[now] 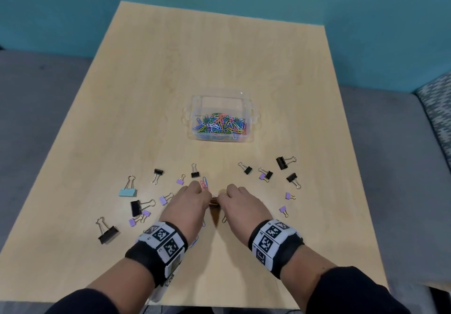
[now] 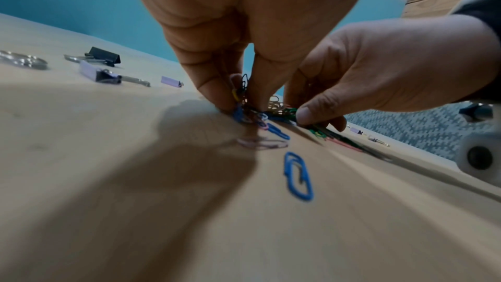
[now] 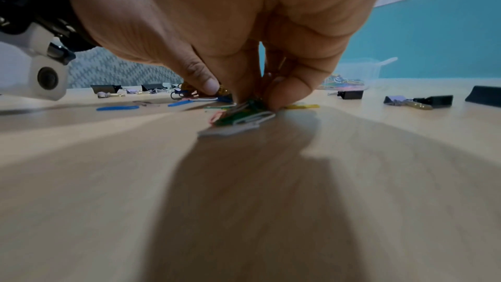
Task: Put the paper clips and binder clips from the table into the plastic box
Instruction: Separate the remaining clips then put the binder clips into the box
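Note:
A clear plastic box (image 1: 251, 108) sits mid-table with a heap of coloured paper clips (image 1: 219, 125) inside. Near the front, my left hand (image 1: 203, 192) and right hand (image 1: 225, 195) meet fingertip to fingertip on the tabletop. The left hand (image 2: 241, 104) pinches a small bunch of paper clips (image 2: 238, 113) against the wood. The right hand (image 3: 252, 100) pinches a green and white bunch (image 3: 244, 116). Loose clips lie close by: a blue one (image 2: 298, 177), a pink one (image 2: 263, 144), and a pink and blue pair (image 1: 204, 183). What lies under the palms is hidden.
Binder clips are scattered round both hands: black ones (image 1: 283, 162) and small purple ones (image 1: 283, 209) to the right, a light blue one (image 1: 128, 191), black ones (image 1: 107, 232) and purple ones (image 1: 180, 180) to the left. The wooden table (image 1: 219, 57) ends at a teal wall.

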`<state>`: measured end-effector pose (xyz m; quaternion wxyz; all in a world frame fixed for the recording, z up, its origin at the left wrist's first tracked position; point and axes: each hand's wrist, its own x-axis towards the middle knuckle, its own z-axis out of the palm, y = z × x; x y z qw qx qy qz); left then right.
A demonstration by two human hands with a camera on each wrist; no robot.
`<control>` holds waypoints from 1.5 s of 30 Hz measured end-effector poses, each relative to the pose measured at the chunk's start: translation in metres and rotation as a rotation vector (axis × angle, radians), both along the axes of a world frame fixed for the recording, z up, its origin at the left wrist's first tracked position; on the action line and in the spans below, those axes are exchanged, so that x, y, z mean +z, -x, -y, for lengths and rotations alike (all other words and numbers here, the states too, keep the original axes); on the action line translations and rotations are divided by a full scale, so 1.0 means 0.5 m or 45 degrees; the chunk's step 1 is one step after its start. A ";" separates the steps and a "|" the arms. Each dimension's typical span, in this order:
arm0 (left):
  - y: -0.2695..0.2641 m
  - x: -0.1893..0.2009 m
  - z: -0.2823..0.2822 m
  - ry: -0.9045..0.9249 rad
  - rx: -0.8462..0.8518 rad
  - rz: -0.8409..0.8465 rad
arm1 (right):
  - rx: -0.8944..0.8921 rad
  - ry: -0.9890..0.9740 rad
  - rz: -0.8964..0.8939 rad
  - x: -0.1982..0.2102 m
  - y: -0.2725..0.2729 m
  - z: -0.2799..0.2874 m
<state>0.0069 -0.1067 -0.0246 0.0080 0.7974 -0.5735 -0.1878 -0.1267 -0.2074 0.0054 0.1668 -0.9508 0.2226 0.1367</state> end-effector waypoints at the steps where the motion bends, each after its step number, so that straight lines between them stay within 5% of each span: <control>1: -0.002 0.001 -0.001 0.003 -0.012 -0.001 | 0.015 0.013 -0.009 0.002 0.001 0.001; 10: -0.009 0.023 0.007 0.046 0.054 -0.150 | -0.016 -0.087 -0.034 -0.011 -0.006 0.027; 21: -0.116 0.131 0.099 0.285 0.604 -0.794 | -0.693 -0.970 0.160 0.068 -0.052 0.156; 24: -0.168 0.158 0.179 0.374 0.615 -0.719 | -0.695 -0.828 0.267 0.095 -0.105 0.239; 28: -0.204 0.171 0.279 0.346 0.556 -0.492 | -0.509 -0.326 0.231 0.119 -0.184 0.316; 32: -0.202 0.171 0.322 0.292 0.474 -0.448 | -0.450 -0.210 0.166 0.131 -0.224 0.335; 38: -0.194 0.165 0.195 0.428 0.559 -0.495 | -0.467 -0.224 0.369 0.128 -0.114 0.275; 45: -0.017 0.110 -0.089 -0.255 0.389 -0.488 | -0.260 -0.339 -0.079 0.027 0.104 0.064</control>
